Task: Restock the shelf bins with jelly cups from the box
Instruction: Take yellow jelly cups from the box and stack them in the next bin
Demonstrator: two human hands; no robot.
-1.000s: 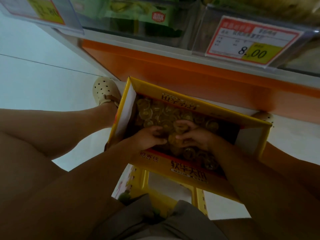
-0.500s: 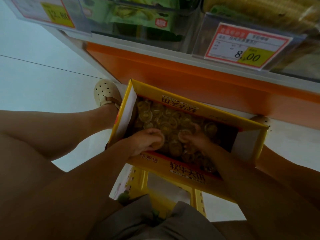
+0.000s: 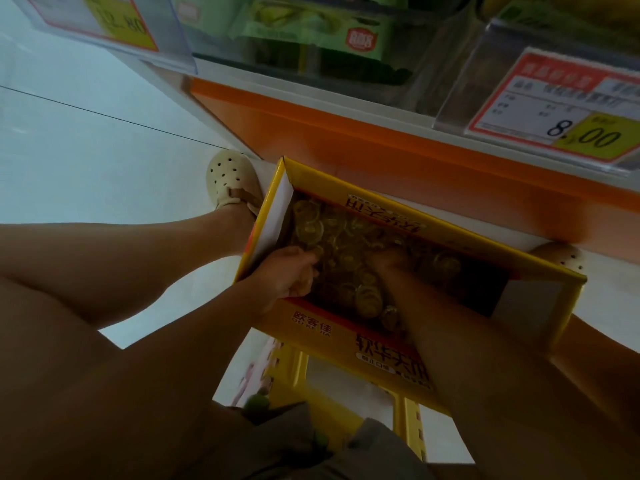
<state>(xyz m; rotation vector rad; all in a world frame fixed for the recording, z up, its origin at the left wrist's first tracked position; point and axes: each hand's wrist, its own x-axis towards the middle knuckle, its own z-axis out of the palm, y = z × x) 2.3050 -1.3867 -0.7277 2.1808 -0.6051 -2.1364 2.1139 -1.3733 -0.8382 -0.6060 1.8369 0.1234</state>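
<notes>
Both reach into box (image 3: 311, 327) | left hand (image 3: 287, 271) grips jelly cups (image 3: 308, 230) | right hand (image 3: 391, 263) blurred, half-buried, grip unreadable

Price tags and box print
On the shelf (image 3: 311, 90) front edge, the right price tag (image 3: 554, 109) reads 8.00 and the left price tag (image 3: 104, 20) reads 12.80. The near wall of the yellow box (image 3: 311, 329) carries 欧客佳; its larger characters are upside down and unclear.

Pale floor (image 3: 86, 161) carries yellow stool (image 3: 294, 374), 2 clogs (image 3: 230, 178).

Open yellow box (image 3: 311, 329) heaped with loose translucent yellow jelly cups (image 3: 332, 233), below clear shelf bins (image 3: 429, 64)
</notes>
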